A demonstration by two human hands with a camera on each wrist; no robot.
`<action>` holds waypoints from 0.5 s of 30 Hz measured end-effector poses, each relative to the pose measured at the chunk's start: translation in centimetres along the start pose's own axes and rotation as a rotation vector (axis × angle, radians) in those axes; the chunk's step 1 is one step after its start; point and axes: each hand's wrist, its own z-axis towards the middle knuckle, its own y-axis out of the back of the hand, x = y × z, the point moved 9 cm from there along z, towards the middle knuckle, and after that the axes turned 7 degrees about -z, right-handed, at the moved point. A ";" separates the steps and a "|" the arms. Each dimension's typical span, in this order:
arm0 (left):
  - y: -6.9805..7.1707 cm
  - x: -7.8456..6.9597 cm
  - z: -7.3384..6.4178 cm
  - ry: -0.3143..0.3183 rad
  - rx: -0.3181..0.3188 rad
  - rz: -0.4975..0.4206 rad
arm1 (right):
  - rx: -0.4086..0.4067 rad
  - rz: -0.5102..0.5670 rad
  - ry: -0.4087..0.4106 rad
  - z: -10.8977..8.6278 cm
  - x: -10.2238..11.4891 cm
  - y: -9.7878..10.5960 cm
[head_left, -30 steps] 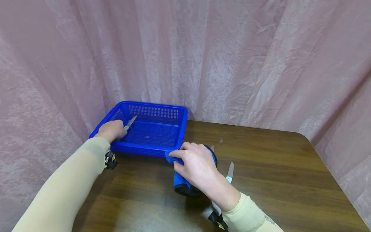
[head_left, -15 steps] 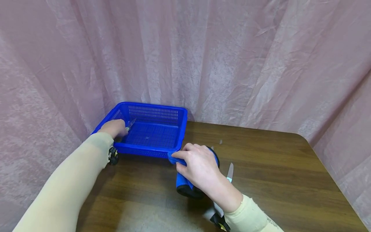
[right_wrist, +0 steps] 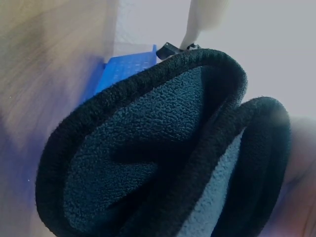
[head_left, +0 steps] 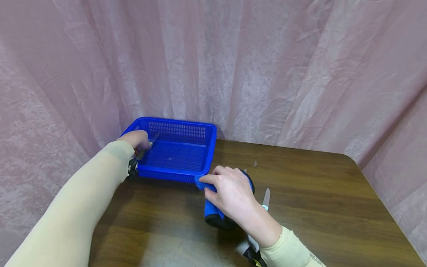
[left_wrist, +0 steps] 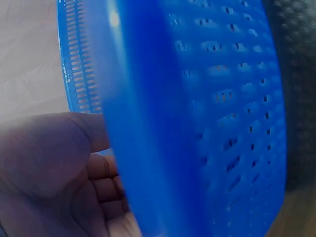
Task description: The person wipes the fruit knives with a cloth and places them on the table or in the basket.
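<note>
My left hand (head_left: 135,139) reaches over the left side of a blue plastic basket (head_left: 181,171) and grips a small knife (head_left: 154,139). The blade points up and away, and the fingers partly cover the handle. In the left wrist view, the basket's rim hides the fingertips of the left hand (left_wrist: 54,168) and the knife. Near the basket's front right corner, my right hand (head_left: 233,189) holds a folded blue cloth (head_left: 212,210) with black edging. Filling much of the right wrist view is that cloth's fuzzy inner side (right_wrist: 143,108).
A second knife (head_left: 266,198) lies on the wooden table (head_left: 317,193), partly under the right forearm. Another pointed tip (head_left: 245,171) shows behind the cloth. A small pale scrap (head_left: 255,163) lies farther back. Pink curtain (head_left: 250,74) hangs behind the table.
My left hand has shifted slightly right and away inside the basket, carrying the knife with it. My right hand and the cloth have moved only slightly right.
</note>
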 end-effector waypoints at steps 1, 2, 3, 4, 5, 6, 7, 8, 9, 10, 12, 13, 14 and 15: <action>-0.1 0.1 0.2 0.007 0.010 -0.010 | -0.002 0.001 0.000 0.0 0.0 0.0; -0.3 0.2 0.5 0.010 0.018 -0.012 | -0.002 0.000 0.000 0.0 -0.1 0.0; -0.4 0.3 0.8 0.012 0.024 -0.012 | -0.004 -0.001 0.001 -0.1 -0.1 0.0; -0.6 0.5 1.1 0.013 0.032 -0.019 | -0.006 0.001 0.001 -0.1 -0.1 0.0; -0.7 0.6 1.2 0.012 0.036 -0.015 | -0.011 0.000 0.003 -0.1 -0.2 0.0; -0.8 0.6 1.5 0.009 0.039 -0.008 | -0.014 0.001 0.004 -0.1 -0.2 0.1; -0.9 0.7 1.7 0.007 0.043 -0.005 | -0.018 0.001 0.005 -0.1 -0.2 0.1; -1.0 0.8 1.9 0.006 0.041 0.007 | -0.020 -0.002 0.004 -0.1 -0.3 0.1; -1.1 0.8 2.1 0.007 0.043 0.017 | -0.024 -0.002 0.005 -0.1 -0.4 0.2; -1.2 0.9 2.2 0.016 0.044 0.022 | -0.026 -0.003 0.004 -0.2 -0.4 0.3; -1.4 1.1 2.6 0.027 0.042 0.043 | -0.026 -0.004 0.001 -0.2 -0.5 0.4; -1.6 1.3 2.7 0.037 0.043 0.047 | -0.023 -0.005 -0.001 -0.2 -0.6 0.4; -1.7 1.4 2.8 0.043 0.046 0.060 | -0.021 -0.007 -0.001 -0.2 -0.6 0.4; -1.7 1.4 2.8 0.043 0.051 0.062 | -0.022 -0.008 -0.002 -0.2 -0.7 0.4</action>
